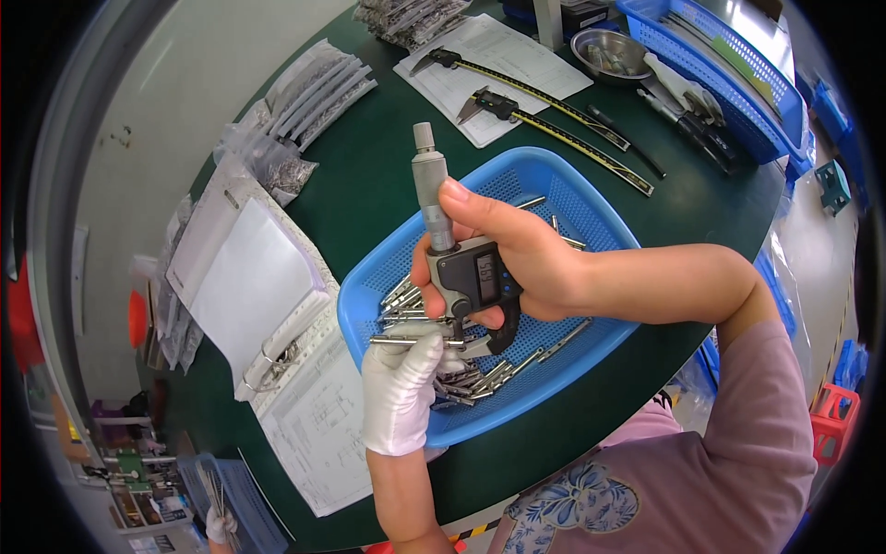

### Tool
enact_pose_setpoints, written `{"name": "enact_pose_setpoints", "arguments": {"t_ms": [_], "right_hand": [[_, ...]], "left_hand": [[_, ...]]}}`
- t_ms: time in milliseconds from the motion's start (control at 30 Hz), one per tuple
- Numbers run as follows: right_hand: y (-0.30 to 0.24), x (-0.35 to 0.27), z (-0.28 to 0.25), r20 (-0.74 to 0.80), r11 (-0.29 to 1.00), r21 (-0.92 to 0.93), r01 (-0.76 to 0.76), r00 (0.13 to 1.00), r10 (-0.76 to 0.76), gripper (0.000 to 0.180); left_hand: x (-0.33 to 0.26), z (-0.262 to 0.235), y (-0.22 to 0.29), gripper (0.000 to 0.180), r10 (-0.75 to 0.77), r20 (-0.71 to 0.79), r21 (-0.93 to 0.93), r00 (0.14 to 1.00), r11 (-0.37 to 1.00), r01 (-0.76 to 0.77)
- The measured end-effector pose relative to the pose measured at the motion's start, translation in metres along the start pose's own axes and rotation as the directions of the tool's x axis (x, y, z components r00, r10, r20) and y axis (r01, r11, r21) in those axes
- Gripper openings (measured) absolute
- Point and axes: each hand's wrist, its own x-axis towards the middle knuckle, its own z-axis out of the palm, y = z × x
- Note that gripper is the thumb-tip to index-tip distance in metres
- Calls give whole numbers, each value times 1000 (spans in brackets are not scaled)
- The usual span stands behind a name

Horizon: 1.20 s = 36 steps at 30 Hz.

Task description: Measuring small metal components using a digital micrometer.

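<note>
We hold a digital micrometer (466,268) in our bare right hand (531,245), thumb against its grey barrel. Our left hand (399,397), in a white glove, pinches a slim metal pin (392,341) between its fingers; the pin's right end lies at the micrometer's measuring gap, though we cannot tell whether both faces touch it. Beneath, a blue mesh basket (591,208) of similar pins (489,379) stands on our dark green table (369,194). To the left we see an open ring binder (249,268) and clear bags of small parts (323,92); beyond the basket, two calipers (499,105) and a metal bowl (604,39). At lower left, another person's gloved hand (220,526) holds thin rods (215,485).
</note>
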Motion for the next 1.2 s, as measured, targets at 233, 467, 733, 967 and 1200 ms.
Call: {"name": "enact_pose_setpoints", "arguments": {"t_ms": [233,467,733,967,1200], "right_hand": [[1,1,0,16,999,36,-13,1000,12,65],[2,2,0,-35,997,-83,9,999,-12,66],[-1,6,-5,-147,997,-60,54,987,-62,67],[-6,5,-9,-236,988,45,148,962,-133,62],[-7,2,-10,-230,989,61,133,966,-115,62]], "left_hand": [[3,0,0,14,-16,0,-117,1000,993,15],[7,-1,-6,17,-17,-13,-109,1000,994,15],[12,5,-2,17,108,-160,192,981,978,-76],[19,5,-5,16,306,-140,975,942,-121,185],[22,15,-10,15,354,287,956,890,-158,-246]]}}
